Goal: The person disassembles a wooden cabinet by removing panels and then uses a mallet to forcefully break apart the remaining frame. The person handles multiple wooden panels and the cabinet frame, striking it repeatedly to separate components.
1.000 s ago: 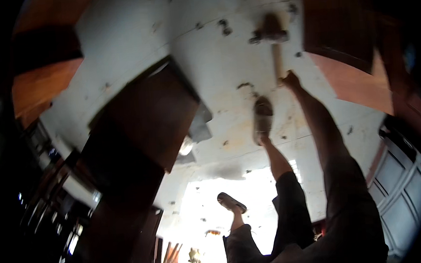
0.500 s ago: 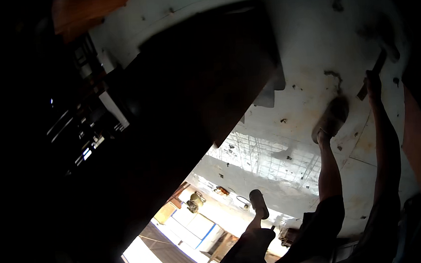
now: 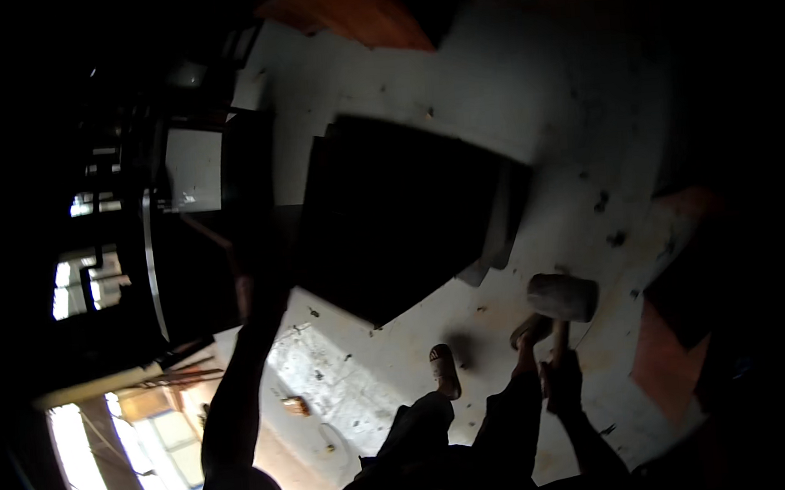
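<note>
Deep shadow is swallowing much of the scene, and the dark box (image 3: 400,217) in the middle is losing its surface detail to black. Left of the box, the left hand (image 3: 244,296) is extending into gloom beside dark furniture (image 3: 198,268); its fingers are blurring into the dark, so I cannot tell whether they are grasping anything. Below and right of the box, the right hand (image 3: 562,384) is clutching a mallet (image 3: 563,297), its fingers wrapping around the handle (image 3: 560,341), and the blocky head is sitting just past them, on the side toward the box. Above the box, an orange-brown panel (image 3: 353,11) is fading into blackness. Left of the box, a pale panel (image 3: 194,163) is showing tiny light marks, too small for reading.
</note>
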Tool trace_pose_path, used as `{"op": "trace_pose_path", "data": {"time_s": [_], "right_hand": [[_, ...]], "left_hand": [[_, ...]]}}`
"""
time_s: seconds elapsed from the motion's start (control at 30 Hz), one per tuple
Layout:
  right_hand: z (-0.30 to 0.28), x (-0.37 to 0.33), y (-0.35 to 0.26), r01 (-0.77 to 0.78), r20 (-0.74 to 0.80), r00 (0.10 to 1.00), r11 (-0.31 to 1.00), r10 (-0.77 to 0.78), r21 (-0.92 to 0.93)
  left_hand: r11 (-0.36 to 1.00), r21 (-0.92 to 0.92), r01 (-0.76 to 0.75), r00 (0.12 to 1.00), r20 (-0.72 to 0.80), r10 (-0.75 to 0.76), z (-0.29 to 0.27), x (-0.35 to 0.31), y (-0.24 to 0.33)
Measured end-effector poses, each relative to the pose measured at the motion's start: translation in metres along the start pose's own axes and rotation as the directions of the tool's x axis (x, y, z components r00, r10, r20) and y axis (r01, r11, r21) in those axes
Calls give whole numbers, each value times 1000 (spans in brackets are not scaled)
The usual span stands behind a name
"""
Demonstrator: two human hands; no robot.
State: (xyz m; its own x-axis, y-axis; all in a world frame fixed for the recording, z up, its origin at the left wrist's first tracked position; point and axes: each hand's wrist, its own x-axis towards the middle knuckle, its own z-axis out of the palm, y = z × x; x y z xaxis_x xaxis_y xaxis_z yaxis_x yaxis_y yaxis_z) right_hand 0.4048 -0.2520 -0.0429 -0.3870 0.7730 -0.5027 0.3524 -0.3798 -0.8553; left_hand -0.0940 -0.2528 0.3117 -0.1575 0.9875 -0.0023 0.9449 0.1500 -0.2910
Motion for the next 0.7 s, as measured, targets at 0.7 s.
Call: {"op": "trace_pose_path", "data": {"time_s": [0.7], "right_hand": [[397,-20,-568,824,565,567,417,-600,-384]], "left_hand": [[-430,-751,-501,811,-234,-536,102,8,-11]]}}
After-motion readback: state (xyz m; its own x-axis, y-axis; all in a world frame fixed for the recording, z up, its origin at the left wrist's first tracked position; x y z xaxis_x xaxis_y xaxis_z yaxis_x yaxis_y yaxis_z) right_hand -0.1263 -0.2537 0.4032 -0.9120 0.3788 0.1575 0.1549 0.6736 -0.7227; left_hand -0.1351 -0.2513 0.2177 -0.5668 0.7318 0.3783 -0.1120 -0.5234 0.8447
